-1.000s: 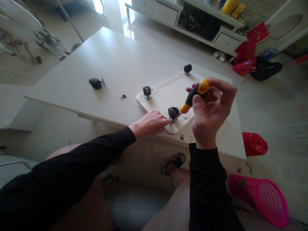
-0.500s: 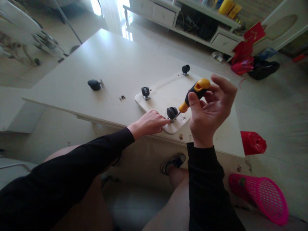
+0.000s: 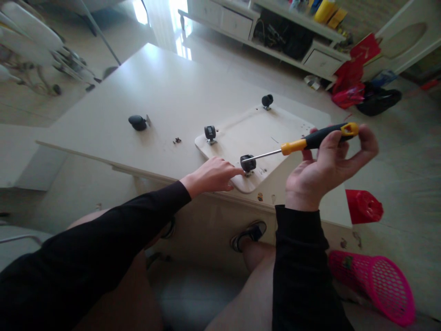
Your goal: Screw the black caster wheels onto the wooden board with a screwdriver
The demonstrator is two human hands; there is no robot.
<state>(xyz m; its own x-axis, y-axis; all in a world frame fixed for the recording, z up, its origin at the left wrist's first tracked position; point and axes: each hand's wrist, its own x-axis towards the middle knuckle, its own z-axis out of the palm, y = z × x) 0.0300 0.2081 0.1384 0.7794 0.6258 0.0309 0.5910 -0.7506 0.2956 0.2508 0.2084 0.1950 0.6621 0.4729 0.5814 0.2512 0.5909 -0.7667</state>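
Note:
My right hand (image 3: 325, 165) is closed round the black and yellow handle of a screwdriver (image 3: 324, 138). Its long metal shaft points left, and the tip appears in front of a black caster wheel (image 3: 248, 162). My left hand (image 3: 215, 174) grips that caster low down by its metal plate, index finger stretched along it. The caster stands on the near corner of a pale wooden board (image 3: 237, 126) lying on the white table. Two more casters stand on the board, one at the left (image 3: 210, 133) and one at the far corner (image 3: 267, 100).
On the white table (image 3: 165, 87), a loose caster (image 3: 138, 122) lies left of several small dark screws (image 3: 177, 140). A red container (image 3: 363, 206) and a pink mesh basket (image 3: 372, 282) are at the right. Behind stands a white cabinet (image 3: 237, 23).
My right hand has moved right and drawn the screwdriver up and away from the caster's plate, tilting it nearer level. My left hand has stayed at the caster.

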